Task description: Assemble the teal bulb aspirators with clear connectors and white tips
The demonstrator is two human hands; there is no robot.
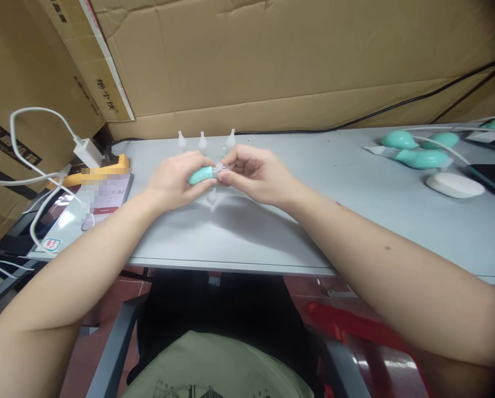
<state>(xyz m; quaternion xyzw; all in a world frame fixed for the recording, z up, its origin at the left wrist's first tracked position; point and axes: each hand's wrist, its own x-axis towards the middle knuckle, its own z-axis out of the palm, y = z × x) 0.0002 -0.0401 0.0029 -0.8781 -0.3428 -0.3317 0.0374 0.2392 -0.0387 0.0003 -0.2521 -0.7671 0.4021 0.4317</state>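
Note:
My left hand [170, 179] is wrapped round a teal rubber bulb [199, 176], which lies sideways just above the table. At the bulb's right end my right hand [259, 174] pinches a clear plastic piece [219, 168] between thumb and fingers. The piece touches the bulb; how far it sits in it cannot be made out. Behind the hands stand several translucent pointed nozzles [202, 141], partly hidden by my fingers. Another clear nozzle [212, 198] is just below the bulb, near my left fingertips.
Teal bulbs [399, 139], one in clear wrapping [423, 158], lie at the right near a white oval case [454, 185] and a dark device [494, 179]. At the left are a phone [110, 193], a yellow object [102, 170], a white charger [88, 153] and cables. Cardboard [272, 61] walls the back.

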